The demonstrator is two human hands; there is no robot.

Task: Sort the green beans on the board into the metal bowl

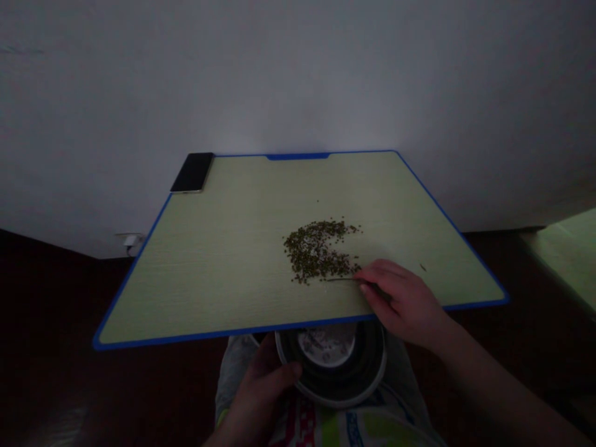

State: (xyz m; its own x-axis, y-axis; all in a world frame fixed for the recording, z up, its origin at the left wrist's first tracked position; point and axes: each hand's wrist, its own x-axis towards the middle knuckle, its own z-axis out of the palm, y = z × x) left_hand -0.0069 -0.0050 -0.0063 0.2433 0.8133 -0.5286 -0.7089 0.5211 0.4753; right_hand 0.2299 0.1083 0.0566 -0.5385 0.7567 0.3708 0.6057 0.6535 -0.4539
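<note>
A pile of small dark green seeds or beans (319, 249) lies on a pale green tabletop with a blue edge (223, 261). My right hand (400, 298) rests on the table just right of the pile, its fingers pinched on a thin stick-like tool (342, 279) whose tip touches the pile's near edge. Below the table's front edge, my left hand (261, 388) grips the rim of a round dark bowl (333, 366) that sits on my lap. Something pale lies in the bowl's bottom.
A black phone (192, 172) lies at the table's far left corner. A white wall rises behind. A white plug (130, 241) sits at the wall's base on the left. Dark floor surrounds the table; another pale green surface (568, 254) shows at the right.
</note>
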